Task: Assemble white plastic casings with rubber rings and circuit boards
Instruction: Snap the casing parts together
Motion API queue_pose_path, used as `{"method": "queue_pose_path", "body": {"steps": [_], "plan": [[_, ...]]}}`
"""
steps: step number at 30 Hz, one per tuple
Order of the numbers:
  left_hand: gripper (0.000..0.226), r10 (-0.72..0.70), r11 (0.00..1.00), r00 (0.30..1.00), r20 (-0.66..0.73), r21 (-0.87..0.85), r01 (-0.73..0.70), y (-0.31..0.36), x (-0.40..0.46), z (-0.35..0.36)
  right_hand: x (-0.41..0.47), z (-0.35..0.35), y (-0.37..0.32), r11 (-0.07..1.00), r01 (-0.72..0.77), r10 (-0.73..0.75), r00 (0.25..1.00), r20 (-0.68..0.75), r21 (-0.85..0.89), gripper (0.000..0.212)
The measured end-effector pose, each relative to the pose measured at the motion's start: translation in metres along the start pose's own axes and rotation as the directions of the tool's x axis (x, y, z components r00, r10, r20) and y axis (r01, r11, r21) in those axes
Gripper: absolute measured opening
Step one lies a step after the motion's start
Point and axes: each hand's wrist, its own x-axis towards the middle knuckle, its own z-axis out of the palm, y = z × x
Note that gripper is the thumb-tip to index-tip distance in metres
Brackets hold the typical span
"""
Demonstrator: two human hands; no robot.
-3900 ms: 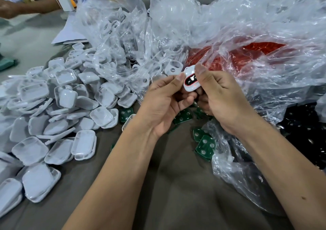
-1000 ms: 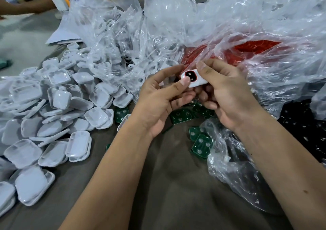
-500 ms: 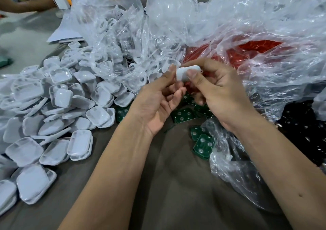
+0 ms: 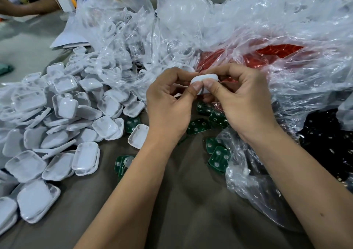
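White plastic is what you have between your fingers: one white casing [image 4: 204,80] held up in front of you, with both hands closed round it. Your left hand [image 4: 170,105] pinches its near left end, thumb tip pressed on the rounded shell and the other fingers curled behind it. Your right hand [image 4: 242,103] grips the rest, thumb on the near face just beside your left thumb, index finger arched over the top edge. Only the smooth outer shell faces you; whether a ring or board sits inside cannot be told from here.

Below your grip, on the brown cloth [image 4: 181,210], lie loose green circuit boards [image 4: 198,127], several directly under your right palm and others a little nearer you. One of these boards [image 4: 218,158] rests against the edge of a clear plastic bag [image 4: 248,182]. To the left of your left wrist sits a single casing half [image 4: 138,136], hollow side up, touching a green board. Further left spreads the big heap of white casing halves [image 4: 63,118].

Behind your grip rise crumpled clear bags [image 4: 191,25]; the one just beyond your right fingers holds the red rubber rings [image 4: 267,55], and the one beyond your left fingers holds more white parts [image 4: 122,38]. To the right of your right forearm lies a bag of black parts [image 4: 324,139]. Far off to the left, another person's arm [image 4: 24,6] rests on the table.
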Motion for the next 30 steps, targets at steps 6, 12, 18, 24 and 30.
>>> {"method": "queue_pose_path", "body": {"steps": [6, 12, 18, 24, 30], "plan": [[0.014, -0.051, 0.999, 0.998, -0.025, 0.012, 0.051, -0.0025, -0.0039, 0.0050, -0.0035, 0.0022, -0.0030, 0.998, -0.019, 0.018, 1.000, -0.021, -0.054, 0.019], [0.010, -0.053, 0.996, 0.998, -0.044, 0.064, 0.056, -0.0033, -0.0057, 0.0054, -0.0046, 0.0057, -0.0031, 0.998, -0.052, 0.051, 0.998, -0.038, -0.039, 0.013], [0.003, -0.123, 0.989, 0.992, 0.006, 0.087, 0.123, -0.0017, -0.0001, 0.0016, -0.0020, 0.0057, -0.0009, 0.993, -0.117, 0.115, 0.992, -0.050, -0.025, 0.006], [0.027, -0.163, 0.960, 0.983, 0.082, 0.244, 0.139, -0.0039, -0.0027, 0.0011, 0.0020, 0.0003, -0.0013, 0.935, -0.289, 0.291, 0.956, 0.018, 0.204, 0.016], [0.014, 0.120, 0.893, 0.992, 0.034, 0.432, -0.123, -0.0075, -0.0011, -0.0007, 0.0021, -0.0011, -0.0067, 0.799, -0.388, 0.330, 0.921, 0.204, 0.459, 0.027]]}}
